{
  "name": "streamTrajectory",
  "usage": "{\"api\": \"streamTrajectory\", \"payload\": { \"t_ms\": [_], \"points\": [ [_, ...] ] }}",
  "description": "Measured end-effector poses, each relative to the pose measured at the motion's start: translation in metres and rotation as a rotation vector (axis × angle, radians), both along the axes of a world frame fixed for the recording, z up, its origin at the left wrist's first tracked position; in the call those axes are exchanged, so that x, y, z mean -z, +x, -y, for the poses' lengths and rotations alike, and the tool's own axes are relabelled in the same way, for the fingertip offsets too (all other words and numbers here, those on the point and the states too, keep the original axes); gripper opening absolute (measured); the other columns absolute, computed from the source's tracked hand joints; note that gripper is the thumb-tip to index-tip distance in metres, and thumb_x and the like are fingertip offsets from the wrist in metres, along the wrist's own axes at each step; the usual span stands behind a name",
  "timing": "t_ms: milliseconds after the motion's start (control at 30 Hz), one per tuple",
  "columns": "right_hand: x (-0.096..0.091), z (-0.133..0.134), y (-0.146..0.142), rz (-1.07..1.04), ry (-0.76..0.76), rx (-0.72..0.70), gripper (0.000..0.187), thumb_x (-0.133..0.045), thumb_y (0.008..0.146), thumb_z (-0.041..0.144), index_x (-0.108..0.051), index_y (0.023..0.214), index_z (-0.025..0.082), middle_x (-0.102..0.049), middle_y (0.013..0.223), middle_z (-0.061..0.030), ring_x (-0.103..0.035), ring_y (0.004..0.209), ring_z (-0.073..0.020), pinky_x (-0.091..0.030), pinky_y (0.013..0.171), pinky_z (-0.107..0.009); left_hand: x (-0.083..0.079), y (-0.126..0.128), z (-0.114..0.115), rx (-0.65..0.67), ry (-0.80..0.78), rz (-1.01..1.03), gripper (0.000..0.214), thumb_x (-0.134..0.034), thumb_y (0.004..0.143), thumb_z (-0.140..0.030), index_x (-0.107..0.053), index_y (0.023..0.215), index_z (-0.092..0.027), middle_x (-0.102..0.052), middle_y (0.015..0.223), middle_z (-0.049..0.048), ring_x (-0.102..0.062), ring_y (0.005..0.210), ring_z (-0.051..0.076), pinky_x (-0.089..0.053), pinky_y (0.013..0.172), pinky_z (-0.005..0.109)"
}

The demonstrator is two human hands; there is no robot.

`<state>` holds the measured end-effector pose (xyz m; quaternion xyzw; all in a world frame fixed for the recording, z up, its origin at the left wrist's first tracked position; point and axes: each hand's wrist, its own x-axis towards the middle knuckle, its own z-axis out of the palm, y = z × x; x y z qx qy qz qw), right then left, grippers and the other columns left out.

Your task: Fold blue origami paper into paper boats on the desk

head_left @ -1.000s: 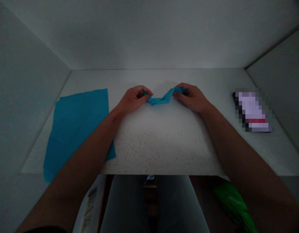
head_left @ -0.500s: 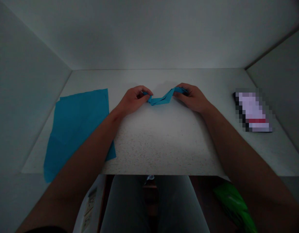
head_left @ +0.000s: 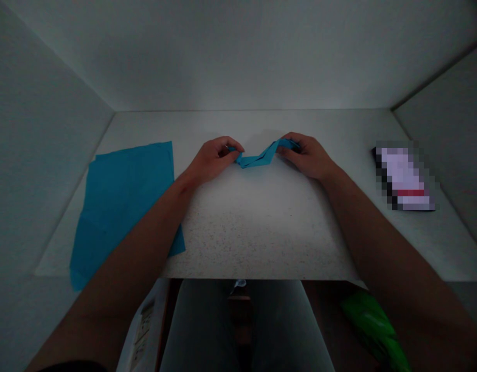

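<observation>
A narrow folded strip of blue paper lies across the middle of the white speckled desk, bent into a shallow zigzag. My left hand pinches its left end with curled fingers. My right hand grips its right end, which is lifted slightly off the desk. Both forearms reach in from the near edge.
A flat sheet of blue paper lies at the left of the desk, partly under my left forearm. A blurred rectangular object sits at the right. Walls close the desk in on three sides. A green object is below the desk's edge.
</observation>
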<state>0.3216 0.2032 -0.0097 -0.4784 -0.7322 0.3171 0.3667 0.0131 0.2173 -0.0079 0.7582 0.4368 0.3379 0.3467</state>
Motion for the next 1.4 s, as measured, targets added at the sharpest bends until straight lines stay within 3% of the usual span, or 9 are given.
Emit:
{"api": "streamTrajectory", "payload": {
  "t_ms": [600,867,1033,1167,1300,1400],
  "points": [
    [0.0,-0.001,0.001,0.003,-0.002,0.004,0.037,-0.075,0.093,0.06,-0.074,0.096,0.023,-0.062,0.077,-0.0014,-0.052,0.071,-0.0186,-0.041,0.065,-0.034,0.004,0.0,-0.002,0.002,-0.002,0.022,0.015,-0.072,0.093,-0.029,-0.079,0.103,-0.021,-0.064,0.07,-0.0003,-0.056,0.061,0.013,-0.039,0.056,0.025],
    [0.001,-0.001,0.001,-0.014,0.0,-0.001,0.037,-0.075,0.092,0.061,-0.074,0.095,0.024,-0.064,0.08,-0.0018,-0.053,0.072,-0.019,-0.042,0.067,-0.034,-0.002,0.001,0.001,0.002,0.022,0.041,0.025,-0.072,0.097,-0.043,-0.076,0.108,-0.021,-0.069,0.085,0.0009,-0.059,0.068,0.012,-0.045,0.062,0.024],
    [-0.002,0.0,0.0,-0.016,0.0,-0.001,0.04,-0.072,0.095,0.063,-0.073,0.094,0.023,-0.062,0.078,-0.0015,-0.052,0.07,-0.0183,-0.041,0.066,-0.034,-0.005,-0.002,0.002,0.029,0.007,0.069,0.024,-0.079,0.091,-0.036,-0.077,0.109,-0.021,-0.066,0.084,-0.0003,-0.054,0.065,0.01,-0.043,0.06,0.023],
    [-0.004,0.001,0.0,-0.031,-0.036,0.012,0.047,-0.069,0.096,0.071,-0.071,0.093,0.024,-0.056,0.069,0.0002,-0.049,0.065,-0.0178,-0.038,0.061,-0.033,-0.003,-0.006,-0.003,0.059,-0.032,0.13,0.033,-0.081,0.084,-0.026,-0.075,0.116,-0.022,-0.071,0.099,0.0032,-0.061,0.071,0.01,-0.047,0.062,0.021],
    [-0.004,0.002,0.001,-0.078,-0.085,0.028,0.051,-0.068,0.095,0.077,-0.07,0.097,0.026,-0.053,0.065,0.0016,-0.047,0.06,-0.0169,-0.035,0.055,-0.032,-0.003,-0.009,-0.004,0.105,-0.057,0.173,0.046,-0.086,0.078,-0.03,-0.073,0.121,-0.021,-0.073,0.11,0.0066,-0.067,0.078,0.011,-0.053,0.068,0.021],
    [-0.004,0.001,0.002,-0.084,-0.091,0.04,0.053,-0.069,0.094,0.079,-0.069,0.097,0.026,-0.054,0.065,0.0013,-0.047,0.058,-0.0165,-0.035,0.053,-0.032,-0.003,-0.008,-0.002,0.122,-0.076,0.159,0.046,-0.089,0.077,-0.036,-0.073,0.117,-0.02,-0.075,0.1,0.0054,-0.069,0.079,0.013,-0.053,0.068,0.022]
  ]
}}
